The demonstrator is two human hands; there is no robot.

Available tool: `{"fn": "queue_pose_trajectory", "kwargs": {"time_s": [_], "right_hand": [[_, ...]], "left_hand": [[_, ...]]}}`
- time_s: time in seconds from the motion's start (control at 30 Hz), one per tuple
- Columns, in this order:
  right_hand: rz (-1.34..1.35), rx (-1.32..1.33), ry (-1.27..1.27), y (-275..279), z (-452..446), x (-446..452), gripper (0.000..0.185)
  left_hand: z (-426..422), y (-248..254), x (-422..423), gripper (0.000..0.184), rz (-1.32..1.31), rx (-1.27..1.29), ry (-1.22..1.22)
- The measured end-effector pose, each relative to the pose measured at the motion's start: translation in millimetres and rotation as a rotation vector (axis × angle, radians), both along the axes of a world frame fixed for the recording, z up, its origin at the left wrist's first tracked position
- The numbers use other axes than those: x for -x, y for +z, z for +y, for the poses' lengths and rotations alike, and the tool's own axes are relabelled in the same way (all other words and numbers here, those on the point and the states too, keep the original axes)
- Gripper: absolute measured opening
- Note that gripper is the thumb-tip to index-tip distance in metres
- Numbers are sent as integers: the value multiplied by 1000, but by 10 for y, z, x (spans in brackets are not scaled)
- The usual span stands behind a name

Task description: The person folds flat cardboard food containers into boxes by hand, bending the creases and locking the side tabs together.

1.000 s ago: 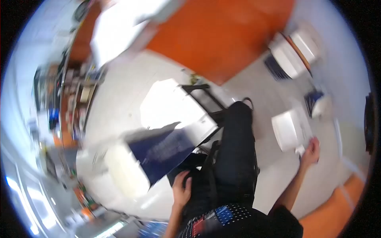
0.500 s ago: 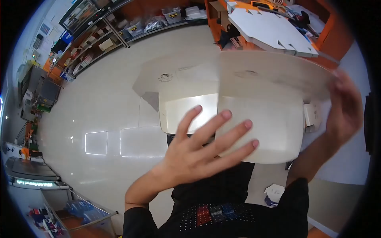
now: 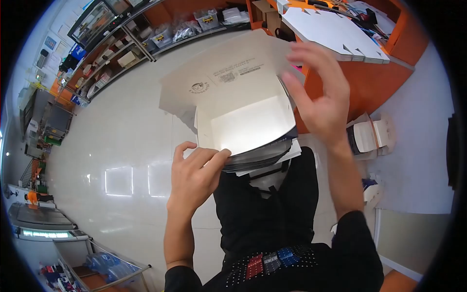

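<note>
A white paper box (image 3: 253,119) with a raised flap printed with a logo and small text lies on top of a nested stack of similar boxes (image 3: 265,158) with dark outer sides, above my lap. My left hand (image 3: 194,173) grips the near left corner of the top box, its fingertips at the rim. On the other side, my right hand (image 3: 323,92) is raised beside the flap's right edge, thumb and fingers apart, with nothing in it. Whether a fingertip touches the flap I cannot tell.
An orange desk (image 3: 323,82) at the upper right carries a stack of flat white sheets (image 3: 335,34). White boxes (image 3: 372,136) stand by the right wall. Shelves with plastic bins (image 3: 206,19) line the back. A metal-framed cart (image 3: 102,277) is at the lower left.
The second box that was over the right of the stack in my right hand is gone from there. My right hand has moved left, and my left hand has come down to the rim.
</note>
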State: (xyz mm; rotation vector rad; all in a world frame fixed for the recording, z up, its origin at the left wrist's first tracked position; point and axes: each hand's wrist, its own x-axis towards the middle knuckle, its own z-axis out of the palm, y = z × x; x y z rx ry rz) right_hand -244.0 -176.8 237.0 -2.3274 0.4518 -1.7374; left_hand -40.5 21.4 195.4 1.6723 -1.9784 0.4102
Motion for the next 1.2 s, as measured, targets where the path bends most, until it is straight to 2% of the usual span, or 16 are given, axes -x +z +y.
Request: {"fn": "queue_pose_trajectory", "kwargs": {"time_s": [0.1,0.2,0.3,0.37,0.43,0.47,0.5,0.63,0.73,0.8,0.83,0.93,1.1,1.2], "right_hand": [[-101,-451,-65,-390,321,-16,31],[-183,-790,184,-766,401,-4,29],[-226,-848,197,-785,435,-9,27],[-193,-782,180,-822,385,15,29],[-178,-786,217,-847,357,71,30],[-267,-930,392,-919,350,122,26],[-265,-948,400,-950,339,138,25],[-289,-1030,453,-1042,390,232,29],[-352,-1120,513,-1184,355,191,34],[-251,-1009,376,-1181,359,135,36],[-200,-945,311,-1167,351,113,38],[-95,-997,279,-1097,351,155,40],[-116,-1064,291,-1032,338,238,34],[-156,-1091,298,-1087,330,241,34]], "left_hand": [[-6,42,-5,15,-39,-54,-15],[-27,201,-13,21,-16,-174,-60],[-360,471,260,31,3,-64,-193],[-522,635,524,37,98,-188,-330],[-669,651,659,42,80,-276,-383],[-761,580,686,45,16,-299,-368],[-829,515,707,47,-49,-326,-355],[-800,499,655,51,57,-399,-371],[-694,646,670,42,56,-322,-344],[-669,672,638,40,19,-261,-327],[-671,681,626,40,-4,-293,-340],[-672,676,627,41,-107,-350,-376],[-695,557,778,35,-355,-330,-405],[-753,507,829,26,-379,-344,-405]]}}
